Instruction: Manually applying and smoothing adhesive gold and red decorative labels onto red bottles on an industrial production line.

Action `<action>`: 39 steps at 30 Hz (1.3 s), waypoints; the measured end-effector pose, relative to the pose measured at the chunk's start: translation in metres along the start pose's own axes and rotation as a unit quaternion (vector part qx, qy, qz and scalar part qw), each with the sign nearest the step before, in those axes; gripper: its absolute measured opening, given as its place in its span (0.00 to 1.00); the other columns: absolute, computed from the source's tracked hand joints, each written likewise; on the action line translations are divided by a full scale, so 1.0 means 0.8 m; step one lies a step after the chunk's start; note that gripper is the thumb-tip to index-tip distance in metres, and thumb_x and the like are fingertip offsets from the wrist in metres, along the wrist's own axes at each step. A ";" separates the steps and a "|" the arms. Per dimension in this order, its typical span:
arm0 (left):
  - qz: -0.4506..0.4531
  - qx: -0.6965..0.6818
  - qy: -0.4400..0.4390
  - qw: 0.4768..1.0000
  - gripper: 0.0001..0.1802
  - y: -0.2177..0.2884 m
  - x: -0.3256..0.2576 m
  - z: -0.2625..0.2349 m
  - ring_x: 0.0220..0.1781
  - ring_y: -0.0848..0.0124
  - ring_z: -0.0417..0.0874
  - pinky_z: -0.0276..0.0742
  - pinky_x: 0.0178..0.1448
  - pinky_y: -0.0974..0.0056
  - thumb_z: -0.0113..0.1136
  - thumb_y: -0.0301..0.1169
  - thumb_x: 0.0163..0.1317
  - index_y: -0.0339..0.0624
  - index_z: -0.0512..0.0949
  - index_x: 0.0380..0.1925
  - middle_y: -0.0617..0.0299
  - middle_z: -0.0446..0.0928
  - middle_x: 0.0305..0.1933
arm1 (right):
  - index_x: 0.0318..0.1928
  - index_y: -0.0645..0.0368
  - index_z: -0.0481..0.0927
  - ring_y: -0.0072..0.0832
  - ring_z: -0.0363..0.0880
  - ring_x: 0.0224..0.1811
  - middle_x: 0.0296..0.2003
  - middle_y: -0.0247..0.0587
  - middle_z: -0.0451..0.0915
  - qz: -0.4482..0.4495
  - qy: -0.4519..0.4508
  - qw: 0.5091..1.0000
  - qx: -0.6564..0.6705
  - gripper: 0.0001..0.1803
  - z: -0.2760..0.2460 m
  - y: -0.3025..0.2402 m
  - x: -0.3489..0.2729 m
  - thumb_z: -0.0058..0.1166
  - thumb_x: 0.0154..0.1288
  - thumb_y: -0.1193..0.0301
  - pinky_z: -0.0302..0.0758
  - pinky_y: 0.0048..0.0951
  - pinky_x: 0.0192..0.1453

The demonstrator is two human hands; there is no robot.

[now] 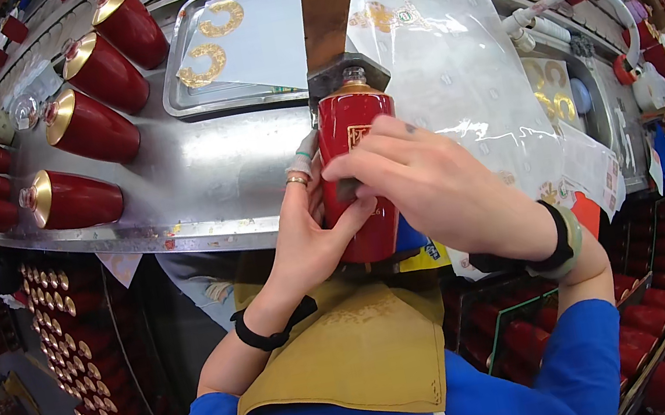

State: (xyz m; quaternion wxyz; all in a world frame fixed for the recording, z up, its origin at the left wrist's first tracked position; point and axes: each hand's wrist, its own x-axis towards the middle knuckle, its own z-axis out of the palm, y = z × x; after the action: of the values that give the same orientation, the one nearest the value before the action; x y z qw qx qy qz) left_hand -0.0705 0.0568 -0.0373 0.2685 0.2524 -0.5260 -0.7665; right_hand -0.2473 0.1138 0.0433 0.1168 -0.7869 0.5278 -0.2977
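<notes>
While hands (367, 201) grip bottle (358, 176), bottles (91, 125) beside, tray (185, 100) behind

Blue short sleeves, mustard apron, black wristbands, gold ring on left hand (302, 235).

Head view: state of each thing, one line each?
Red bottle: upright, gripped by both hands.
Left hand: wrapped around bottle.
Right hand: pressing bottle's front.
Four red bottles: lying on their sides on the metal table.
Metal tray: holds sheets with gold decals.
</notes>
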 end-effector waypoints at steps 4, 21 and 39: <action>-0.006 0.011 -0.003 1.000 0.51 0.011 -0.003 0.002 0.77 0.61 0.69 0.65 0.80 0.57 0.68 0.23 0.67 0.32 0.44 0.81 0.46 0.63 0.76 | 0.45 0.57 0.83 0.39 0.80 0.41 0.35 0.36 0.82 -0.036 0.121 0.979 -0.159 0.15 -0.008 0.052 0.043 0.60 0.55 0.76 0.79 0.38 0.44; -0.012 -0.120 0.033 0.992 0.57 0.005 -0.004 -0.026 0.85 0.55 0.56 0.48 0.87 0.52 0.22 0.74 0.73 0.32 0.43 0.81 0.42 0.55 0.83 | 0.44 0.51 0.84 0.25 0.77 0.33 0.32 0.29 0.81 -0.230 -0.059 0.967 -0.091 0.14 0.035 0.000 0.001 0.58 0.56 0.70 0.77 0.30 0.38; -0.065 -0.051 0.014 0.997 0.55 0.021 0.022 -0.006 0.79 0.60 0.67 0.61 0.81 0.55 0.20 0.72 0.75 0.32 0.50 0.80 0.48 0.64 0.79 | 0.45 0.55 0.87 0.35 0.80 0.33 0.37 0.36 0.88 -0.073 0.242 0.941 -0.225 0.16 -0.029 0.105 0.023 0.67 0.54 0.81 0.76 0.33 0.35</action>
State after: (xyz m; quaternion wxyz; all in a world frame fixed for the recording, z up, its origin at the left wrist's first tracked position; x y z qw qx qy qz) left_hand -0.0776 0.0366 -0.0248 0.2380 0.2823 -0.4654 -0.8044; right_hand -0.3203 0.0652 0.0265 -0.2160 -0.7333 0.5346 -0.3602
